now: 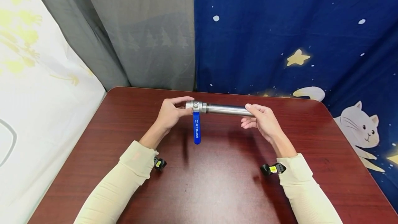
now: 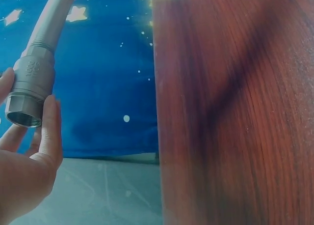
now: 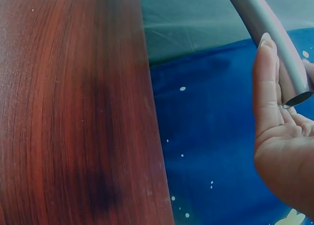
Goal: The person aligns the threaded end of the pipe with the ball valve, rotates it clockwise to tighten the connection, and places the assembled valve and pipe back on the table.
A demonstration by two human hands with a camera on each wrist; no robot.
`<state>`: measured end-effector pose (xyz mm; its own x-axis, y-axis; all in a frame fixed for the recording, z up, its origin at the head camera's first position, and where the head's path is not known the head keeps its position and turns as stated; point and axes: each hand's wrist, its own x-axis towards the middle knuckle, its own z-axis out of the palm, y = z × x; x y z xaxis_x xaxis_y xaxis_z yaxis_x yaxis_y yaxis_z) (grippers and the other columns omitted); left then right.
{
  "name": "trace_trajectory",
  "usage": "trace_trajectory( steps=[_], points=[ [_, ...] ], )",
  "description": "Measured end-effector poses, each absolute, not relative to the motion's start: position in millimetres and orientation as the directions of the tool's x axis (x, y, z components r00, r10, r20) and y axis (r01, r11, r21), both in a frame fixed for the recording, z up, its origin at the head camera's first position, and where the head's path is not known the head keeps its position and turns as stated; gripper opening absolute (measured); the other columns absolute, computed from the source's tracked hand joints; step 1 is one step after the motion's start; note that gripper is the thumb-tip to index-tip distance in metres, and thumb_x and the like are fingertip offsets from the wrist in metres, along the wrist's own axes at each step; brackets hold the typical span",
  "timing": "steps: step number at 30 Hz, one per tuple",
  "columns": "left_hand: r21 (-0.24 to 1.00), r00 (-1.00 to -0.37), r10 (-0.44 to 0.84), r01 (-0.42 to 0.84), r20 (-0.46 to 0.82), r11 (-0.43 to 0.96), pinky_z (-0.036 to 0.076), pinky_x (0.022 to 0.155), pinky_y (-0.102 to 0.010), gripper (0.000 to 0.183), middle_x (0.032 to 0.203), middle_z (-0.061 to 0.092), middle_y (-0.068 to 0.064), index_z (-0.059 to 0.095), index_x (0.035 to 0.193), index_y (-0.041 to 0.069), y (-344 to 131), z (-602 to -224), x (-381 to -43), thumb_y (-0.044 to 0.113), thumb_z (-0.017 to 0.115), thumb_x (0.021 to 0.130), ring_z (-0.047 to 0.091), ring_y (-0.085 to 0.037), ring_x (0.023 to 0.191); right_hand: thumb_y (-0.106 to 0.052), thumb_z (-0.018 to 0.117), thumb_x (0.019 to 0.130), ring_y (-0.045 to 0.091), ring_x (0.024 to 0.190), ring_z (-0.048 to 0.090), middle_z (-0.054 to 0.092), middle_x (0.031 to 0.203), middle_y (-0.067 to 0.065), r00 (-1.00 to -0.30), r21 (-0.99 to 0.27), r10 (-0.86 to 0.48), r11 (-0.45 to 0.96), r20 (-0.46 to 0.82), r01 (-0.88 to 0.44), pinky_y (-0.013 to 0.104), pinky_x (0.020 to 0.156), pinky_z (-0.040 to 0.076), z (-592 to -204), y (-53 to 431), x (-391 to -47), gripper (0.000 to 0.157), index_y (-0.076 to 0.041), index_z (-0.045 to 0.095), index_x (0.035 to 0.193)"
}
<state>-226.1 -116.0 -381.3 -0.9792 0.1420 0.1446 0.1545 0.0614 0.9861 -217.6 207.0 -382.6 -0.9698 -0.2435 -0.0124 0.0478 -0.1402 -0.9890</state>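
Note:
A steel ball valve (image 1: 196, 105) with a blue lever handle (image 1: 197, 129) is joined to a shiny metal pipe (image 1: 228, 109). My left hand (image 1: 170, 112) grips the valve body at its left end, thumb and fingers on either side. In the left wrist view the open threaded end of the valve (image 2: 24, 112) faces the camera. My right hand (image 1: 262, 120) holds the pipe's far right end, its thumb on top. The right wrist view shows the pipe's hollow end (image 3: 298, 98) between the fingers. Valve and pipe are held above the table, nearly level, the lever hanging toward me.
A reddish-brown wooden table (image 1: 205, 189) lies below, with shadows of the hands on it. Behind its far edge hang a grey curtain (image 1: 149, 37) and a blue starry curtain (image 1: 248, 44). White patterned cloth (image 1: 37, 96) is at the left.

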Motion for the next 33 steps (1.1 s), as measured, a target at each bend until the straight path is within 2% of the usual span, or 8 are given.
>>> trace_trajectory(
  steps=[3,8,11,15,18,25,33],
  points=[
    [0.987,-0.979,0.14,0.155,0.146,0.054,0.054,0.071,-0.025,0.037,0.105,0.068,-0.017,0.071,0.112,0.002,-115.8,-382.6,-226.5,0.001,0.079,0.076,0.064,-0.02,0.082,-0.027,0.056,0.099,0.018,0.059,0.07,0.069,0.069,0.012,-0.969,-0.991,-0.243,-0.119,-0.037,0.067,0.033,0.059,0.058,-381.0,206.0,-217.8,0.026,-0.002,0.059,0.095],
    [0.989,-0.983,0.125,0.141,0.134,0.05,0.053,0.072,-0.024,0.037,0.104,0.068,-0.014,0.071,0.112,0.003,-117.0,-385.0,-227.7,0.001,0.078,0.075,0.064,-0.018,0.082,-0.027,0.055,0.1,0.017,0.063,0.069,0.069,0.074,0.01,-0.959,-0.99,-0.283,-0.127,-0.026,0.064,0.031,0.061,0.058,-379.9,205.5,-216.8,0.028,-0.003,0.056,0.113],
    [0.99,-0.984,0.119,0.137,0.131,0.044,0.052,0.071,-0.023,0.038,0.102,0.068,-0.012,0.071,0.113,0.002,-117.7,-386.1,-228.5,0.0,0.078,0.076,0.062,-0.018,0.083,-0.018,0.055,0.1,0.019,0.067,0.069,0.068,0.079,0.012,-0.937,-0.981,-0.348,-0.186,0.023,0.045,0.032,0.063,0.058,-380.2,207.0,-215.9,0.026,-0.002,0.05,0.121],
    [0.99,-0.984,0.118,0.137,0.131,0.041,0.051,0.07,-0.023,0.039,0.099,0.069,-0.01,0.07,0.114,0.0,-118.2,-386.3,-228.8,-0.001,0.077,0.076,0.06,-0.018,0.085,0.002,0.049,0.097,0.023,0.072,0.07,0.067,0.086,0.016,-0.889,-0.962,-0.444,-0.273,0.109,0.019,0.035,0.069,0.059,-380.5,210.0,-215.2,0.024,-0.002,0.045,0.12],
    [0.99,-0.985,0.114,0.133,0.127,0.044,0.05,0.07,-0.023,0.039,0.099,0.069,-0.009,0.07,0.115,-0.001,-118.3,-385.4,-228.4,0.0,0.077,0.076,0.059,-0.019,0.087,0.009,0.047,0.095,0.024,0.074,0.071,0.068,0.087,0.017,-0.867,-0.955,-0.478,-0.296,0.141,0.008,0.036,0.071,0.058,-380.8,211.7,-215.9,0.027,-0.003,0.044,0.119],
    [0.993,-0.989,0.105,0.107,0.101,0.045,0.049,0.071,-0.024,0.04,0.1,0.069,-0.007,0.069,0.117,-0.001,-118.6,-385.7,-228.2,0.001,0.077,0.078,0.059,-0.018,0.088,0.007,0.047,0.096,0.024,0.074,0.071,0.07,0.087,0.017,-0.859,-0.952,-0.496,-0.305,0.122,0.041,0.036,0.071,0.058,-381.0,213.4,-217.2,0.027,-0.002,0.044,0.121],
    [0.996,-0.992,0.104,0.08,0.075,0.036,0.048,0.069,-0.03,0.037,0.098,0.069,-0.004,0.071,0.114,0.003,-119.3,-385.5,-226.0,0.002,0.077,0.077,0.058,-0.015,0.085,-0.002,0.049,0.099,0.022,0.073,0.071,0.071,0.085,0.014,-0.859,-0.942,-0.503,-0.324,0.094,0.086,0.034,0.07,0.058,-381.8,214.0,-216.2,0.019,-0.003,0.047,0.118]
  ],
)
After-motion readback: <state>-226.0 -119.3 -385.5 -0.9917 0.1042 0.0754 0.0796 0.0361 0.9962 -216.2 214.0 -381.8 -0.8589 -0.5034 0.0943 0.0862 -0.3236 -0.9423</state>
